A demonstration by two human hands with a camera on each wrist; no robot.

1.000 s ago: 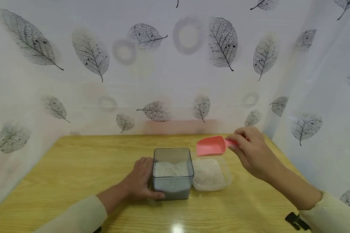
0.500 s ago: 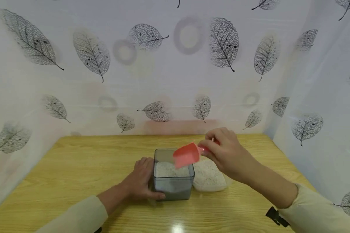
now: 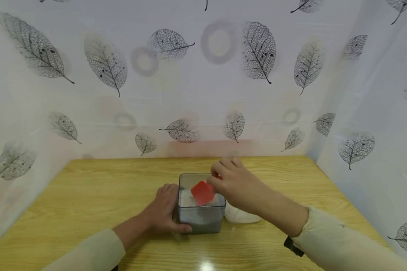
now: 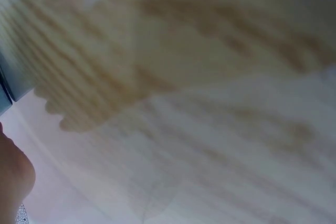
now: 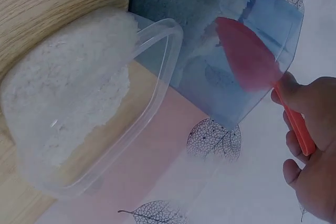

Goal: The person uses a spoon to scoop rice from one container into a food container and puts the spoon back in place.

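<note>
A red-pink scoop [image 3: 202, 193] is tilted inside the smoky, see-through square container [image 3: 201, 222], over the white grains in it. My right hand [image 3: 239, 184] grips the scoop's handle from the right; in the right wrist view the fingers and thumb wrap the orange-red handle [image 5: 297, 129]. My left hand [image 3: 162, 207] holds the container at its left side, thumb across the front. Directly right of the container stands a clear plastic tub [image 3: 242, 218] of white grains, partly hidden by my right arm. Whether the scoop still bears grains cannot be seen.
The wood-grain table [image 3: 98, 192] extends to both sides. Behind and beside it hangs a pale curtain [image 3: 196, 82] printed with skeleton leaves. In the right wrist view, the tub's grains [image 5: 68, 66] lie heaped to one side.
My right hand has carried the scoop leftward from above the clear tub into the square container and tipped it over. The left hand and both containers have stayed in place.
</note>
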